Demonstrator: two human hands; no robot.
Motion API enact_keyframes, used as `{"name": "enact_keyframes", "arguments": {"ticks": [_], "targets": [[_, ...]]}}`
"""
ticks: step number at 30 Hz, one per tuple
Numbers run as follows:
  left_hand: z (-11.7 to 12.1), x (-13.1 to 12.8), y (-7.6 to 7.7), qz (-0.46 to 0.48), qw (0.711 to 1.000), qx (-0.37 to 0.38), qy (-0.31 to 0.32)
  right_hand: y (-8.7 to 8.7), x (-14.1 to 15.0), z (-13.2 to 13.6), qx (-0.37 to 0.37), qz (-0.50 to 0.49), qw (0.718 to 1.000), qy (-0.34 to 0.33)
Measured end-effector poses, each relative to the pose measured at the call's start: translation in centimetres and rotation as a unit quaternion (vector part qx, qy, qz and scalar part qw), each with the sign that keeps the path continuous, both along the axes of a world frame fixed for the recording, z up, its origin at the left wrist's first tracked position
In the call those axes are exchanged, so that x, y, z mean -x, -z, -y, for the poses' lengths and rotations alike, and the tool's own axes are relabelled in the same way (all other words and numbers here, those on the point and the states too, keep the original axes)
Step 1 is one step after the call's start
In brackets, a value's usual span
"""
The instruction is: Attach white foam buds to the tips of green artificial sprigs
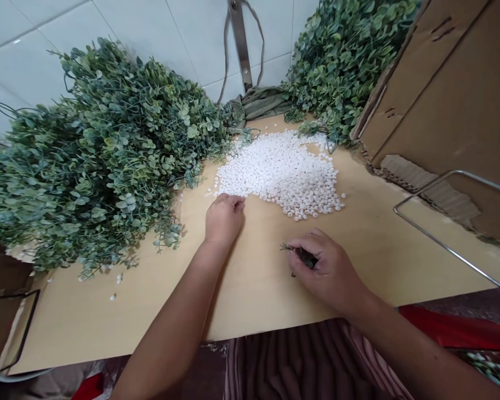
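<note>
A heap of small white plastic pieces [281,172] lies on the tan tabletop in front of me. My left hand [225,218] is at the heap's near left edge, fingertips pinched together against the table; whatever is between them is hidden. Closer to me and to the right, my right hand [319,266] curls closed around a dark green sprig [306,258]. Thin stem ends poke out past its thumb and forefinger, while most of the sprig is covered by the fingers. The two hands are apart.
Bushy green artificial foliage [120,150] is piled at the left, with another pile [354,61] at the back right. A cardboard box [450,105] and a bent metal wire frame [433,233] stand on the right. A strap [239,44] hangs on the tiled wall.
</note>
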State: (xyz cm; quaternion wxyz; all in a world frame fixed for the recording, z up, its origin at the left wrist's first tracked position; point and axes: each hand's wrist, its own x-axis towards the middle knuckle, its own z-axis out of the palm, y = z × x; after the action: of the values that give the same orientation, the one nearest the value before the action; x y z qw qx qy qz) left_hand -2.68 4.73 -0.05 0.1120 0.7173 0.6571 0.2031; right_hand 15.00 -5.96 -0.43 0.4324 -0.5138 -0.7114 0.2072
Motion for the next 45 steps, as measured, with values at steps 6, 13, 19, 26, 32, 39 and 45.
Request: {"name": "enact_keyframes", "arguments": {"ticks": [6,13,19,26,32,39,45], "targets": [[0.5,-0.5,-0.5,0.163,0.986,0.037,-0.014,0.1,-0.2,-0.1,0.015,-0.030,0.999,-0.008],[6.1,-2.3,-2.2,0.587,0.766,0.263,-0.013,0.4,-0.2,-0.1,0.027,-0.073,0.997,-0.003],[8.5,-3.3,-1.2,0.640,0.709,0.293,-0.027,0.3,-0.1,0.1,0.001,-0.083,0.997,-0.005],[8.5,-3.5,-0.6,0.639,0.717,0.277,-0.026,0.2,0.0,0.0,0.003,-0.097,0.995,0.008],[8.5,-3.8,-0.6,0.631,0.727,0.269,-0.029,0.2,0.0,-0.2,-0.002,-0.100,0.995,0.008],[8.5,-3.8,-0.5,0.640,0.718,0.273,-0.029,0.2,0.0,-0.1,0.006,-0.097,0.995,0.011],[8.6,-3.9,-0.3,0.633,0.728,0.263,-0.023,0.3,0.1,0.0,0.018,-0.114,0.993,0.014]]}}
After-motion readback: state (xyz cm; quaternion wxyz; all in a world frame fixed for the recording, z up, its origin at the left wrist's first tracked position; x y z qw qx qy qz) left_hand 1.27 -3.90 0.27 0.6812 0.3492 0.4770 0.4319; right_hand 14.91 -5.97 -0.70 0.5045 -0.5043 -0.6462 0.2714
